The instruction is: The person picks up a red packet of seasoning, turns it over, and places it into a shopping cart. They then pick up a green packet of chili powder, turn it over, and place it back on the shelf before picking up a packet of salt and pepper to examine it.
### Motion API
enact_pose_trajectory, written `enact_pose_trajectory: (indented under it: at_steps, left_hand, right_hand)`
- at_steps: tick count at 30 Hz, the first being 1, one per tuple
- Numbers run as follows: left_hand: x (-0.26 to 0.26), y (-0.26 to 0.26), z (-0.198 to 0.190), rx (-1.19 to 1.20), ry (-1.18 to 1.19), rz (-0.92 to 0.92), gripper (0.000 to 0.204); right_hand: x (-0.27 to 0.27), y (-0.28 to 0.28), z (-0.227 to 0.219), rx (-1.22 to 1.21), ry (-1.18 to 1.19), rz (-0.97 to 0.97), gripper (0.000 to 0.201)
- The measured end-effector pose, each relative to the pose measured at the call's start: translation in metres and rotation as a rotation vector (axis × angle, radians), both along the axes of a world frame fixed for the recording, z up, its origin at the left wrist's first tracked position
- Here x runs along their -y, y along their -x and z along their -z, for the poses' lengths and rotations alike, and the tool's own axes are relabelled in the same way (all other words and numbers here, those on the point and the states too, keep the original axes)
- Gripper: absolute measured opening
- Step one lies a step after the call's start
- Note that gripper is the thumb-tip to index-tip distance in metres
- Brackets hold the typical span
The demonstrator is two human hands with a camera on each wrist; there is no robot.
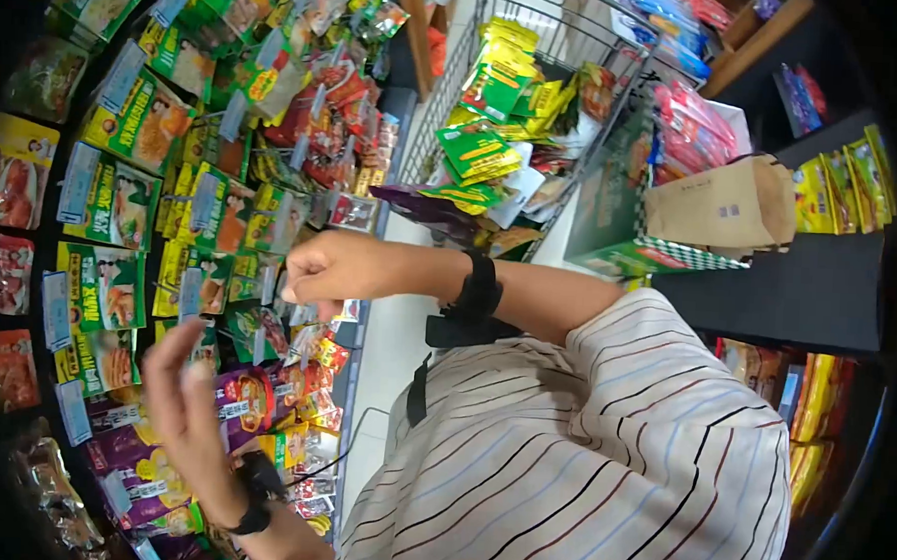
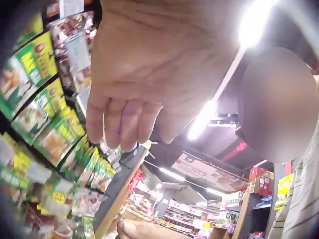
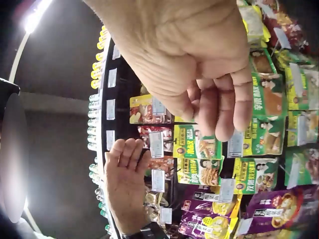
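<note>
My left hand (image 1: 187, 419) is raised in front of the hanging seasoning packets (image 1: 122, 201), its fingers loosely bent and nothing in them. In the left wrist view the back of that left hand (image 2: 149, 74) fills the top. My right hand (image 1: 334, 270) is held out before the shelf, fingers loosely curled and empty. The right wrist view shows the right hand (image 3: 199, 74) overlapping green and yellow packets (image 3: 199, 142), with the left hand (image 3: 127, 184) lower down. Purple packets (image 1: 243, 401) hang close by the left hand.
A wire shopping cart (image 1: 414, 148) with many green and yellow packets (image 1: 479, 151) stands beyond the right arm. A green box (image 1: 613, 187) holds pink packs (image 1: 690, 130), beside a brown paper bag (image 1: 717, 207). Price tags (image 1: 77, 184) stick out from the display.
</note>
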State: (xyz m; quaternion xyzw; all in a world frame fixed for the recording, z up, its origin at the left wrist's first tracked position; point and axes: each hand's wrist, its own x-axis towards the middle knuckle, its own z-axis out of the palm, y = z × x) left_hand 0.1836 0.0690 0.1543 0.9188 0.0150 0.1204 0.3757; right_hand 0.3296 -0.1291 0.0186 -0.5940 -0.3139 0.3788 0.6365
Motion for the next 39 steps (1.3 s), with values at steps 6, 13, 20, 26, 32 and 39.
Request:
enact_pose_trajectory:
  at_steps: [6,13,20,26,32,39]
  left_hand:
    - [0.022,0.004,0.11,-0.286,0.512,0.115,0.027]
    - [0.026,0.025,0.188,-0.49,0.693,0.073,0.029]
    - [0.039,0.028,0.197,-0.516,0.65,-0.017,0.029]
    - [0.092,-0.001,0.188,-0.506,0.661,-0.179,0.028]
    - [0.171,-0.046,0.18,-0.583,0.688,-0.297,0.032]
    - [0.209,-0.063,0.179,-0.722,0.638,-0.456,0.036]
  right_hand:
    - [0.053,0.05,0.021,-0.131,0.125,0.142,0.031]
    - [0.117,0.067,0.058,-0.194,0.298,0.3,0.029]
    - [0.178,-0.007,0.07,-0.253,0.282,0.38,0.035]
    - [0.263,-0.157,0.102,-0.224,0.176,0.686,0.036]
    - [0.375,-0.294,0.203,-0.577,0.04,1.011,0.037]
    - [0.407,-0.353,0.285,-0.685,0.306,1.117,0.032]
